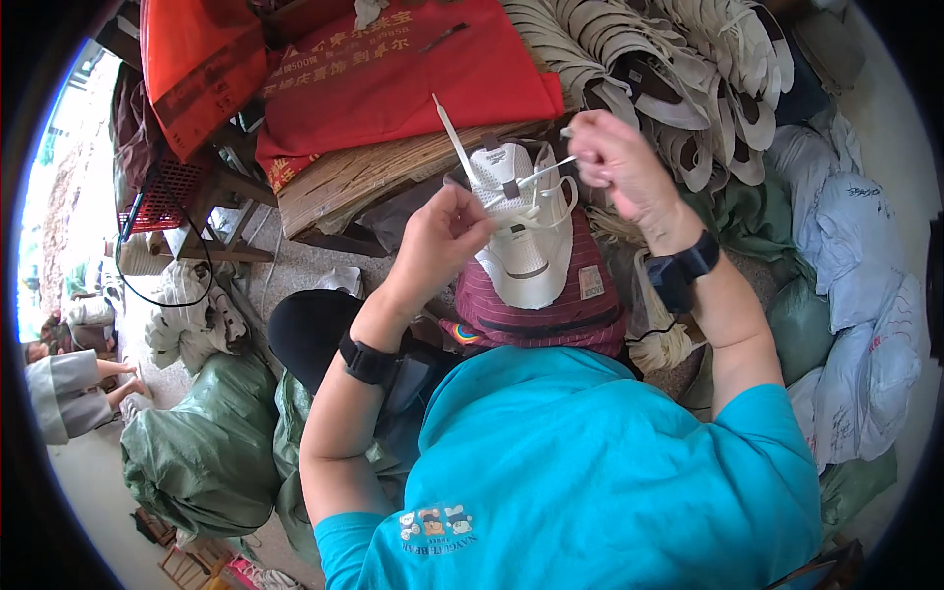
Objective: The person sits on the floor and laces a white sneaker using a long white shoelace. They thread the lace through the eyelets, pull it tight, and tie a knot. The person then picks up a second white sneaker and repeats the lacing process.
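Clerk: Principal item?

Checker: One white low shoe, mesh upper, rounded toe, over a maroon striped cloth with a pale square label at the wearer's lap. Toe toward the wearer; opening toward the surface, a worn wooden bench.

Clerk: Position relative to the fingers?

Checker: Between the two hands. Left hand: at the shoe's left side, fingers curled just beside the eyelets, thumb and forefinger tips close together; whether they grip anything, cannot tell. Right hand: raised up and to the right of the shoe, apart from it, thumb and forefinger pinched closed on a thin white lace.

Clerk: Course of the lace?

Checker: Drawn from the eyelets up to the right fingers. A flat white free end stands up to the left, above the left hand. One loop hangs at the shoe's right side.

Clerk: Surroundings?

Checker: Red printed cloth, spread on the surface. Rows of beige-white shoes, upper right. Pale lace bundle, below the right wrist. White stuffed sacks, far right. Green woven sack, lower left.
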